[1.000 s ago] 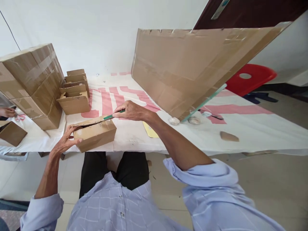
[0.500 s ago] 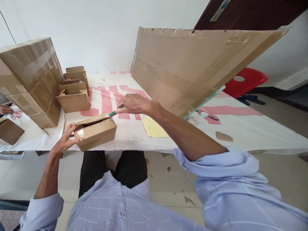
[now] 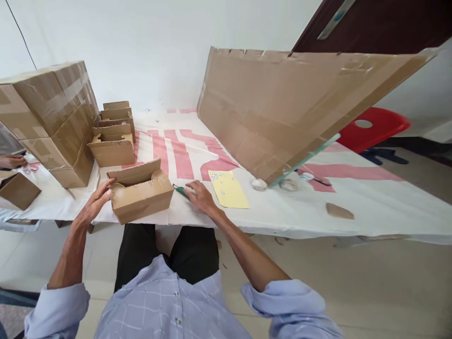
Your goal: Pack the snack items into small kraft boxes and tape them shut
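A small cardboard box (image 3: 143, 200) sits at the table's front edge, its lid flap (image 3: 136, 173) raised at the back and its top gaping. My left hand (image 3: 97, 200) holds the box at its left end, fingers at the top corner. Right of the box, my right hand (image 3: 200, 197) is low over the table, its fingers around a green utility knife (image 3: 181, 190). The knife's tip points left toward the box. Close to my right hand lies a yellow sheet (image 3: 231, 190) with small pale bits on it.
Several opened small boxes (image 3: 115, 149) stand behind, beside stacked taped cartons (image 3: 52, 122). A large cardboard panel (image 3: 282, 103) leans over the table's right side. Tape rolls (image 3: 259, 184) and a cardboard scrap (image 3: 339, 211) lie there. Another person's hand (image 3: 14, 161) shows far left.
The knife in my right hand has left the box top and come down to the table on its right. The box's flap now stands open. My left thumb has come off the front face.
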{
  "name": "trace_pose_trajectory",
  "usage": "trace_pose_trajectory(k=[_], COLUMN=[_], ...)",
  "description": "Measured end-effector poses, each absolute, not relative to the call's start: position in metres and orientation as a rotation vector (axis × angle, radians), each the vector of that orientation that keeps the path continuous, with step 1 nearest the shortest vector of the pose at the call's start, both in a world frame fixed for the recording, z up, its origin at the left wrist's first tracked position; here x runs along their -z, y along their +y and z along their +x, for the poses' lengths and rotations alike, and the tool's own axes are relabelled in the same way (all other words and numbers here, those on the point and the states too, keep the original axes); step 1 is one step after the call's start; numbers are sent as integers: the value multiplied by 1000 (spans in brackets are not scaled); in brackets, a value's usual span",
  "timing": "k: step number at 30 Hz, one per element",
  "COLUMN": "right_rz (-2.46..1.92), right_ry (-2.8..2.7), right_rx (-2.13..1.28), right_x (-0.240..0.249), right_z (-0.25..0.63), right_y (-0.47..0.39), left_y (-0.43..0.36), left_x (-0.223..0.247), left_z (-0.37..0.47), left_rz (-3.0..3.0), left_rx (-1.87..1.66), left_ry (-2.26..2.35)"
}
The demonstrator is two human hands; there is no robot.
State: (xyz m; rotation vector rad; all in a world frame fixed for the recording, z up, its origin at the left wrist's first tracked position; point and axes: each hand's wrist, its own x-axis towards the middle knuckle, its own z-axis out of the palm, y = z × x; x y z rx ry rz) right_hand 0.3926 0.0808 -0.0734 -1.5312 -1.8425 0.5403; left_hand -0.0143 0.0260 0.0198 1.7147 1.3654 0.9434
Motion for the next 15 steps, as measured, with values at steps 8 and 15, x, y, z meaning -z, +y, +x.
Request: trace_pose_trajectory(k=[8, 15], right_rz=[-855, -700], right_ry=[-1970, -2239], right_rx=[-609, 65], right_x=[-8, 19], right_z=[346, 359], right_y=[77, -2], left_y=[31, 27], left_x=[-15, -14], left_z=[-11, -5], left_rz=[1547, 1719], left_rx=[-1015, -886], left_ry=[1398, 1420])
